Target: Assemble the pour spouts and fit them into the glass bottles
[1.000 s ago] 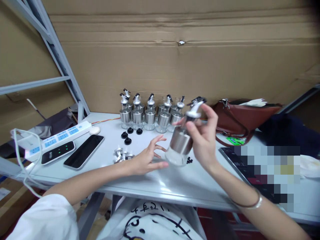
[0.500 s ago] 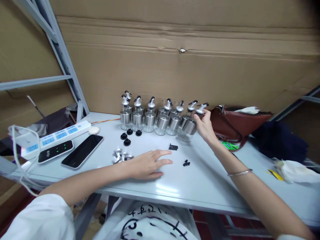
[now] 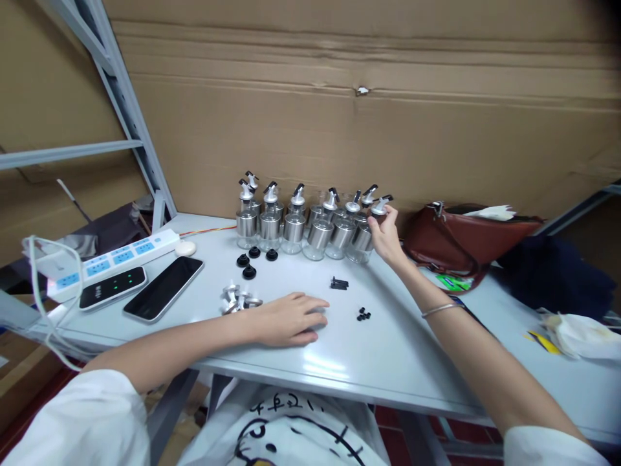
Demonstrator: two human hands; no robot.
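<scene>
My right hand (image 3: pixel 384 234) reaches to the back of the table and wraps its fingers round a steel-sleeved glass dispenser bottle (image 3: pixel 362 237) with a spout top, at the right end of a row of several like bottles (image 3: pixel 294 226) standing against the cardboard wall. My left hand (image 3: pixel 290 319) lies flat on the grey table (image 3: pixel 388 349), fingers stretched out, holding nothing. Beside it on the left lies a small heap of metal spout caps (image 3: pixel 235 299). A black clip (image 3: pixel 339 283) and tiny black bits (image 3: pixel 363 315) rest between my hands.
Black rubber stoppers (image 3: pixel 248 263) sit in front of the bottles. A phone (image 3: pixel 163 287), a dark device (image 3: pixel 112 287) and a white power strip (image 3: pixel 109 255) lie at left. A brown bag (image 3: pixel 466 233), dark cloth (image 3: pixel 557 272) and a face mask (image 3: pixel 582 336) are at right.
My right hand has carried the bottle from in front of me to the right end of the back row and set it down. My left hand has flattened on the table.
</scene>
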